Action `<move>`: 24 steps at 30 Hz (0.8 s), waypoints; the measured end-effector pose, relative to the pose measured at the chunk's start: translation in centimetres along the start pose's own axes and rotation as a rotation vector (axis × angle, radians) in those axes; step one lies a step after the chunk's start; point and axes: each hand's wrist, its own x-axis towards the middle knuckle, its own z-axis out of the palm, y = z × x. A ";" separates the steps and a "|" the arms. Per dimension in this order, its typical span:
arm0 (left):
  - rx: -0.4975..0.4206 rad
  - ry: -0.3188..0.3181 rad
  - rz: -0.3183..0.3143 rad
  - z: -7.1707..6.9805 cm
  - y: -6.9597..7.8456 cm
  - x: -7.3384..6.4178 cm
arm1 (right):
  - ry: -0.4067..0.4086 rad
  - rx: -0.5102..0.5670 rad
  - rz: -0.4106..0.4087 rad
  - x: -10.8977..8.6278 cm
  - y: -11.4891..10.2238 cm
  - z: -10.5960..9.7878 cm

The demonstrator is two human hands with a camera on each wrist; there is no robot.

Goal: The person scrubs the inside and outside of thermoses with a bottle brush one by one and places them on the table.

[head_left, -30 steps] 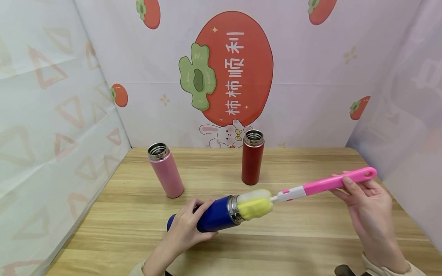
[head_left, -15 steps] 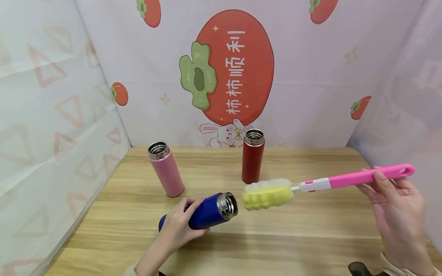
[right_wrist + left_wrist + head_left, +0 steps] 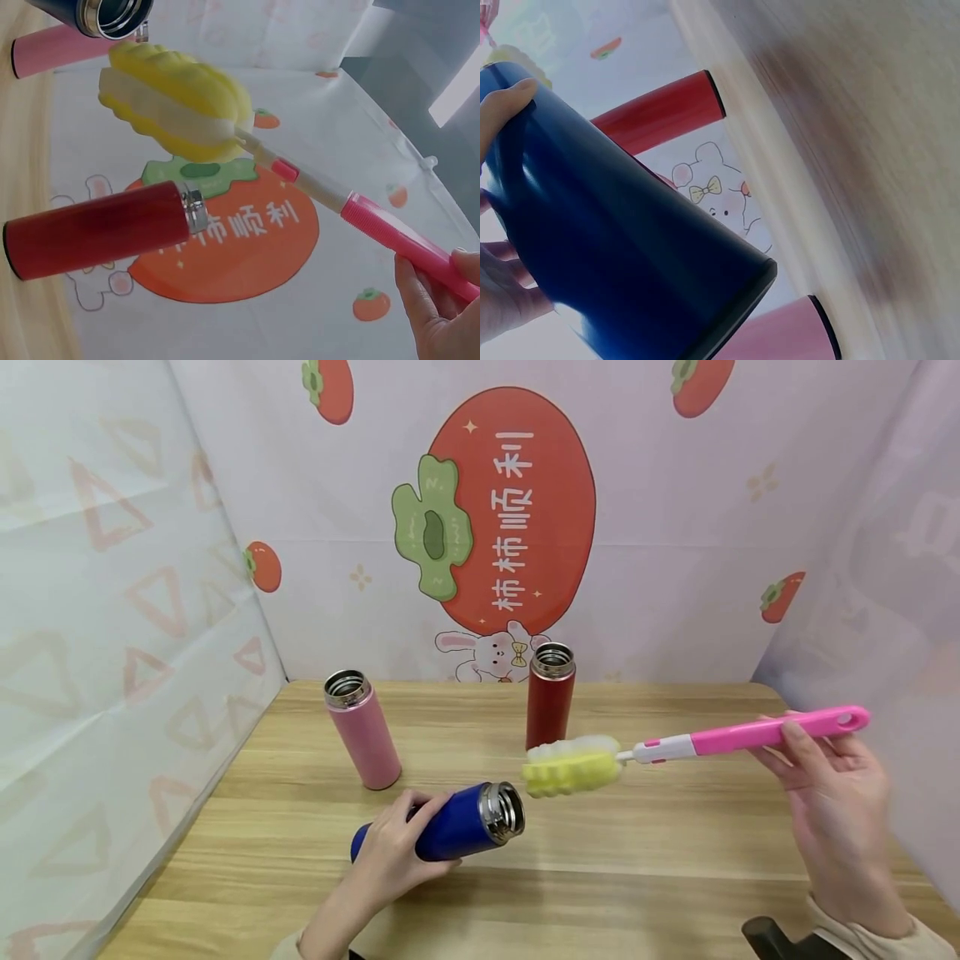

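My left hand (image 3: 397,847) grips a blue vacuum flask (image 3: 457,827) around its body, tilted with its uncapped steel mouth toward the right. In the left wrist view the flask's base (image 3: 735,315) points down to the right. With my right hand (image 3: 832,802) I hold a bottle brush by its pink handle (image 3: 772,732), thumb on top. The brush's yellow and white sponge head (image 3: 573,767) is outside the flask, just above and to the right of its mouth. In the right wrist view the sponge (image 3: 172,101) sits close below the flask's mouth (image 3: 116,15).
A pink flask (image 3: 365,735) stands uncapped at the left of the wooden table (image 3: 637,893). Behind the sponge stands a red flask (image 3: 550,702), also uncapped. Patterned cloth walls (image 3: 660,568) enclose the table at the back and sides.
The sponge head was partly inside the blue flask's mouth. It has come out to the right, then moved slightly up and back left. The blue flask has shifted a little left and turned its mouth.
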 end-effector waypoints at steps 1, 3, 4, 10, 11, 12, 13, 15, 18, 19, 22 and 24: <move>-0.001 0.001 0.004 0.0 0.0 0.0 | -0.007 0.006 0.006 0.0 0.2 0.1; -0.004 0.004 0.013 0.0 0.1 0.1 | -0.020 0.015 0.019 0.1 0.5 0.3; -0.004 0.001 0.014 0.0 0.2 0.1 | -0.024 0.016 0.023 0.1 0.7 0.4; -0.010 -0.013 0.031 0.1 0.5 0.3 | -0.011 0.011 0.052 0.1 1.7 1.1; -0.010 -0.014 0.033 0.1 0.5 0.3 | -0.009 0.011 0.058 0.1 1.8 1.2; -0.010 -0.018 0.033 0.1 0.6 0.4 | -0.009 0.007 0.059 0.1 2.0 1.3; -0.011 -0.023 0.031 0.2 0.6 0.4 | -0.012 0.012 0.062 0.1 2.1 1.4; -0.012 -0.028 0.027 0.2 0.7 0.4 | -0.005 0.018 0.072 0.0 2.3 1.5; -0.011 -0.038 0.018 0.3 0.7 0.4 | 0.004 0.025 0.086 0.0 2.4 1.5; -0.011 -0.042 0.014 0.4 0.7 0.5 | 0.008 0.027 0.093 0.0 2.5 1.5; -0.006 -0.050 0.006 0.4 0.8 0.6 | 0.003 0.030 0.110 0.0 2.4 1.5; -0.007 -0.049 0.005 0.5 0.8 0.6 | -0.007 0.032 0.119 -0.1 2.4 1.5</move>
